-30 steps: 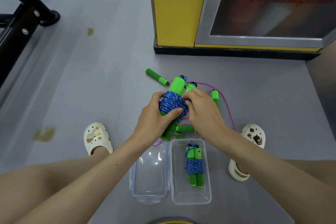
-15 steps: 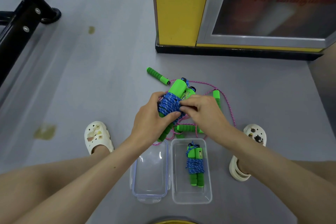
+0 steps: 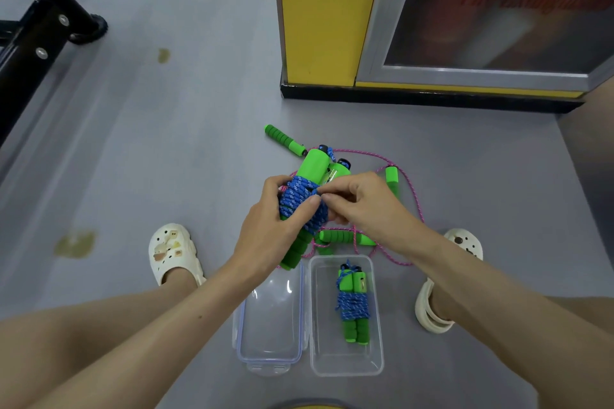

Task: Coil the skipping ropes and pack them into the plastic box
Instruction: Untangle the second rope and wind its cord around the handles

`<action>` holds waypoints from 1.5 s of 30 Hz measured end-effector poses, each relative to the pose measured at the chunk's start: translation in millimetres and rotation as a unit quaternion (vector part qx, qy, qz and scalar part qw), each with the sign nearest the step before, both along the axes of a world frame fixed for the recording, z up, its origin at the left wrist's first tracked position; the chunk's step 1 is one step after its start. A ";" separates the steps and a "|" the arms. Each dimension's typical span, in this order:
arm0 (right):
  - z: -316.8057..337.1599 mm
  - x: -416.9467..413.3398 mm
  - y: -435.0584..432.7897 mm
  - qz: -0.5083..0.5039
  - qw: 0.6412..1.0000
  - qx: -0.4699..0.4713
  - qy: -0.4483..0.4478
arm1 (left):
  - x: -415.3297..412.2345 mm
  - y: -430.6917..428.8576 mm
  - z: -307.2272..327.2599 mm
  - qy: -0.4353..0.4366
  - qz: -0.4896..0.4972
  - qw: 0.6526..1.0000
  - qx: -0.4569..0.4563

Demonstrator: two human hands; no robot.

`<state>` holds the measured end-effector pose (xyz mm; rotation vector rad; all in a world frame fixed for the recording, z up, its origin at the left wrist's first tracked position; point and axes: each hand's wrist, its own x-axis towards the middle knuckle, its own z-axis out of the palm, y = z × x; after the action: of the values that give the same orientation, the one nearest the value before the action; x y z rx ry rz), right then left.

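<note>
Grey floor [image 3: 166,159], clear plastic box [image 3: 325,339] open between the feet with its lid [image 3: 270,315] beside it, one blue rope bundle [image 3: 353,305] already coiled and lying inside. Second blue rope [image 3: 299,201] is held above the floor just beyond the box: left hand [image 3: 265,236] grips the wrapped handles, right hand [image 3: 365,206] pinches the cord at the wrap, probably tucking the end. Left to do, likely: pack it, then coil the pink rope tangle [image 3: 342,237] loose on the floor behind.
</note>
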<state>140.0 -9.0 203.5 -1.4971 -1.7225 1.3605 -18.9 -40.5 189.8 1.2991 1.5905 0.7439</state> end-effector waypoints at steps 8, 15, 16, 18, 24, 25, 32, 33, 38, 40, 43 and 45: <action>-8.9 2.4 -3.7 0.006 1.000 -0.017 0.023 | -0.1 1.5 -3.3 0.078 -0.021 0.996 0.029; -10.1 -2.9 -7.9 0.037 0.996 0.058 -0.055 | -1.3 -1.1 -5.3 0.072 -0.040 0.996 0.022; -9.6 -4.3 -8.1 0.040 0.995 0.070 -0.066 | -1.2 -1.3 -5.3 0.070 -0.039 0.996 0.024; -9.0 -6.2 -8.2 0.047 0.991 0.086 -0.092 | -1.1 -1.4 -5.5 0.067 -0.036 0.997 0.024; -12.5 -6.3 -7.9 0.054 0.987 0.057 -0.137 | 2.9 -7.3 -10.9 0.053 -0.017 0.998 -0.015; -12.6 -6.0 -7.6 0.054 0.988 0.048 -0.136 | 3.6 -7.6 -11.4 0.053 -0.017 0.998 -0.021; -12.4 -4.0 -6.3 0.070 0.989 -0.014 -0.131 | -1.6 -6.1 -16.0 0.060 -0.095 0.993 -0.025; -11.0 -4.3 -6.9 0.083 0.987 -0.016 -0.135 | -2.9 -6.8 -17.1 0.058 -0.102 0.993 -0.024; 3.0 -6.7 -3.9 0.203 0.915 0.083 -0.339 | -2.2 -8.5 -19.0 0.006 -0.086 0.995 -0.044; 7.4 -6.6 -3.2 0.236 0.892 0.092 -0.375 | 0.4 -8.9 -17.9 -0.002 -0.086 0.995 -0.058; 10.2 -5.1 -3.7 0.243 0.894 0.090 -0.366 | 1.8 -7.8 -14.9 -0.016 -0.088 0.994 -0.057; 11.2 -3.0 -4.7 0.247 0.883 0.114 -0.382 | 1.5 -5.9 -14.0 -0.016 -0.091 0.994 -0.053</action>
<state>137.0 -13.7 214.7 -1.6340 -2.7974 0.7262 -17.4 -46.4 175.9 1.3283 1.4437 0.5570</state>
